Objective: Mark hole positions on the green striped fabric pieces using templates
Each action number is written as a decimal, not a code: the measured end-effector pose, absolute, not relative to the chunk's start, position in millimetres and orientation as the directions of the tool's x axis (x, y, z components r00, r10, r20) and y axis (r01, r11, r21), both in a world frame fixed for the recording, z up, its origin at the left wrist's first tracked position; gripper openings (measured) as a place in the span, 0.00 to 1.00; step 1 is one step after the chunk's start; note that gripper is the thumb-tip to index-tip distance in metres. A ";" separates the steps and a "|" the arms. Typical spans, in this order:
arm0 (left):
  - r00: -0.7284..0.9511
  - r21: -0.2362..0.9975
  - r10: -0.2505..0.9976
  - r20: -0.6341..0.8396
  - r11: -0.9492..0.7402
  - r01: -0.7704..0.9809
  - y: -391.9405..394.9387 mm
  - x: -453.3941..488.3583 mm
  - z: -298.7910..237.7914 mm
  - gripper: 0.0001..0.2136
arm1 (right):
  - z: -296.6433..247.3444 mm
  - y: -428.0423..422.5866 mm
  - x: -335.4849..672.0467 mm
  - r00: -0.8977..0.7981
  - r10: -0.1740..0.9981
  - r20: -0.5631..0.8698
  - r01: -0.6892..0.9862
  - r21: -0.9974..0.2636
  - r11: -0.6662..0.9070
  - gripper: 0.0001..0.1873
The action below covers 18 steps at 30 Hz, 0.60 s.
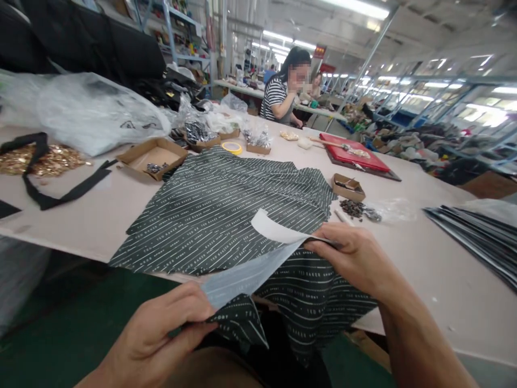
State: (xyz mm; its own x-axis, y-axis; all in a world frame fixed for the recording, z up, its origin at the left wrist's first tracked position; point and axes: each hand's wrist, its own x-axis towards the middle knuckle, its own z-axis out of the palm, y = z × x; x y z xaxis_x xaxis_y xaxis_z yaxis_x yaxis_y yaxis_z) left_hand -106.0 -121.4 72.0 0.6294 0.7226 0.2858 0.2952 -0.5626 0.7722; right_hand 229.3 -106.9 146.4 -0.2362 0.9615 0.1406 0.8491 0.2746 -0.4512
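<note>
Both hands hold one piece of dark fabric with white printed stripes and lettering (319, 296) at the table's front edge. My left hand (161, 328) pinches its left end, where a pale translucent strip (250, 269) runs along the fabric's edge. Toward the right, my right hand (353, 253) grips the same edge between thumb and fingers. A loose white end of paper-like strip (272, 226) curls up just left of the right hand. Beneath and beyond lies more of the printed fabric (210, 210), spread over the table. The held piece hangs down below the table edge.
Small cardboard boxes (151, 156) with metal bits stand behind the fabric, beside a yellow tape roll (231, 147). Gold-coloured parts (52, 161) lie left. A red board (355, 151) sits at the back, a stack of dark sheets (476, 237) right. A person in stripes (275, 97) sits beyond.
</note>
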 end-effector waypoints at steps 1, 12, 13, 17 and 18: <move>0.626 0.800 0.740 0.245 -0.519 0.300 -121.9 -103.3 73.7 0.07 | 146.2 -106.7 228.7 -0.252 0.955 0.160 0.850 -0.434 0.297 0.13; 0.746 0.792 0.624 0.233 -0.567 0.227 -126.2 -59.6 80.4 0.06 | 147.6 -105.1 213.0 -0.326 0.926 0.190 0.838 -0.396 0.376 0.12; 0.764 0.812 0.614 0.198 -0.539 0.223 -127.0 -56.4 81.0 0.05 | 147.3 -104.8 212.7 -0.316 0.929 0.191 0.839 -0.402 0.368 0.11; 0.817 0.869 0.567 0.105 -0.452 0.202 -131.2 -48.8 77.9 0.09 | 145.5 -104.1 214.0 -0.284 0.943 0.173 0.838 -0.434 0.332 0.08; 0.825 0.869 0.555 0.105 -0.455 0.196 -131.8 -48.1 76.2 0.09 | 145.3 -104.2 214.5 -0.279 0.946 0.167 0.838 -0.438 0.324 0.08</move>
State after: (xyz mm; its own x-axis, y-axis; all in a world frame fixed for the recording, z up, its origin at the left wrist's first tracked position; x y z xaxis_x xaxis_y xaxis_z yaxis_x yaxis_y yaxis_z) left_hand -48.1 -131.8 76.2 0.8253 0.5550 0.1046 0.1958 -0.4549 0.8688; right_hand 214.5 -104.2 145.3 -0.2785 0.9458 0.1672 0.8383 0.3243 -0.4382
